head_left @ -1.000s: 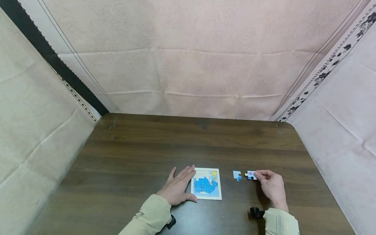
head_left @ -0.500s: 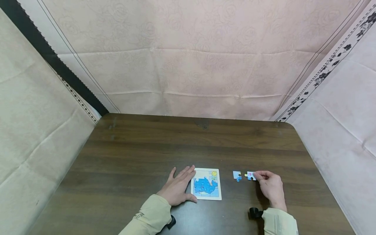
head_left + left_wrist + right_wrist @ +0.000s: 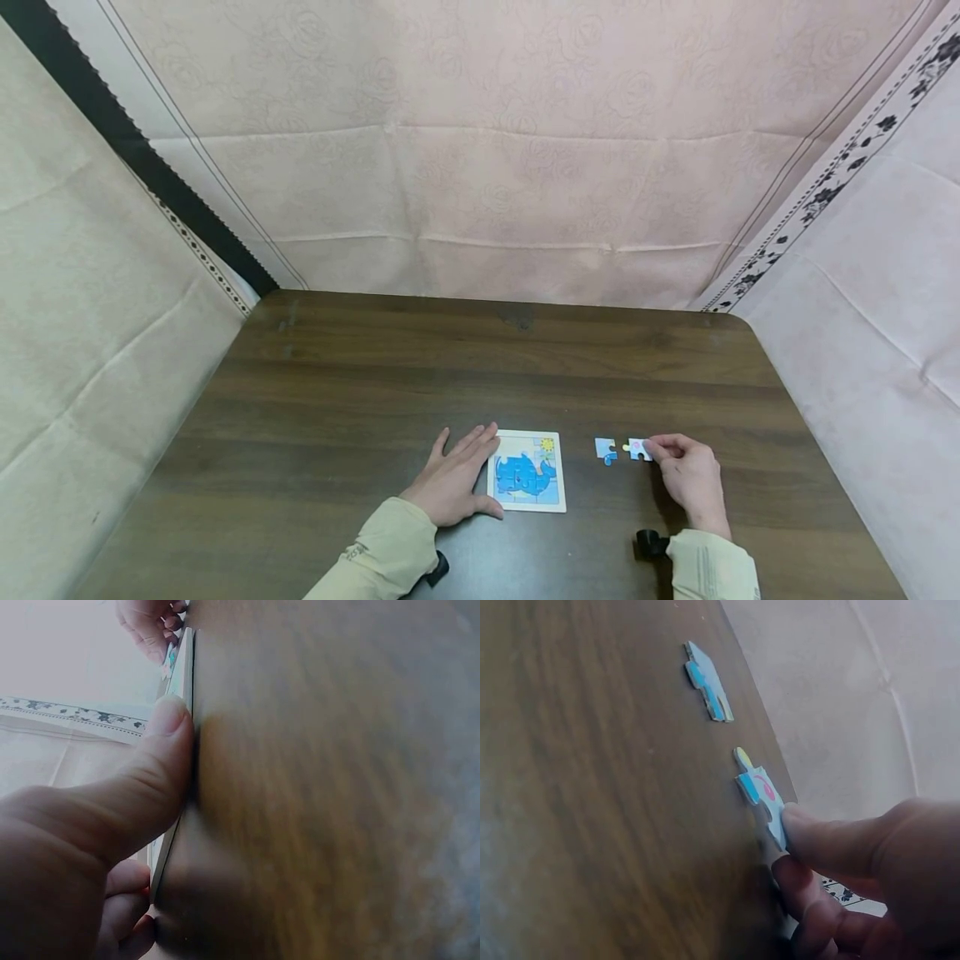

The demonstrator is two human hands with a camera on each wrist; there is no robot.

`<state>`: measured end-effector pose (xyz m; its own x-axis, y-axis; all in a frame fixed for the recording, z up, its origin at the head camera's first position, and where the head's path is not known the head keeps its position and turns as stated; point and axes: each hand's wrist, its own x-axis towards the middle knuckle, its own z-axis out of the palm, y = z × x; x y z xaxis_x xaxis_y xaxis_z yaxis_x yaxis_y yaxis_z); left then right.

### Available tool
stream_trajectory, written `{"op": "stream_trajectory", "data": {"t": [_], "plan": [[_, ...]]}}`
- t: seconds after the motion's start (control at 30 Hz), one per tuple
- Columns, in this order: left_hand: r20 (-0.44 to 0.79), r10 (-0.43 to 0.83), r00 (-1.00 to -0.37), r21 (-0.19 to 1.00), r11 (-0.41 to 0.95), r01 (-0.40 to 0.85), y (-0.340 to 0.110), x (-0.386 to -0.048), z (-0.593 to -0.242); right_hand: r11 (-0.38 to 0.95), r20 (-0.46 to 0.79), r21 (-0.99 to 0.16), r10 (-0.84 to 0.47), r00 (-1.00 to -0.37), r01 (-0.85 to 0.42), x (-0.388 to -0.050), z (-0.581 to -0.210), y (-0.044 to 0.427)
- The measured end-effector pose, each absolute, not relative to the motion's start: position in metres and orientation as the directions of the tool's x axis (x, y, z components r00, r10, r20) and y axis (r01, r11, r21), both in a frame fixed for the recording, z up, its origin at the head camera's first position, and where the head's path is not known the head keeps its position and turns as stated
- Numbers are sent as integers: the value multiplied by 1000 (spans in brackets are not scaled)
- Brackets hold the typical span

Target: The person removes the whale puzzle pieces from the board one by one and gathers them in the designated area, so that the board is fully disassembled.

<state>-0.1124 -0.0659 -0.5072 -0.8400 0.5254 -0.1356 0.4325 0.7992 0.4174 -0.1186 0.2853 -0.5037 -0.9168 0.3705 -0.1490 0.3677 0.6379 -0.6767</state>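
A white-framed puzzle board (image 3: pixel 527 507) with a blue whale picture lies on the table. The left hand (image 3: pixel 453 483) rests at its left side, fingers spread and thumb at the lower left corner; the left wrist view shows the thumb (image 3: pixel 150 772) against the board's edge. The right hand (image 3: pixel 690 479) pinches a light blue puzzle piece (image 3: pixel 637 449) with a pink spot between thumb and fingers, seen also in the right wrist view (image 3: pixel 763 791). Just left of it lies a second blue and white piece (image 3: pixel 604 448), not touching it.
The brown wooden table (image 3: pixel 480 358) reaches back to a pale cloth (image 3: pixel 480 183) hanging behind it, with more cloth at both sides. A black band (image 3: pixel 655 543) is on the right wrist, another (image 3: pixel 438 568) on the left.
The right hand and its pinched piece have shifted slightly left, nearer the loose piece. The left hand and the board have stayed put.
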Motion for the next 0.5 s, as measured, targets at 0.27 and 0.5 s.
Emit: {"op": "stream_trajectory", "data": {"t": [0.27, 0.5], "plan": [[-152, 520, -841, 420, 804, 421, -66, -113, -506, 674, -105, -647, 385, -917, 357, -119, -502, 282], [-155, 518, -841, 422, 805, 418, -65, -113, -505, 673, -157, -617, 403, -902, 408, -120, -499, 280]]}}
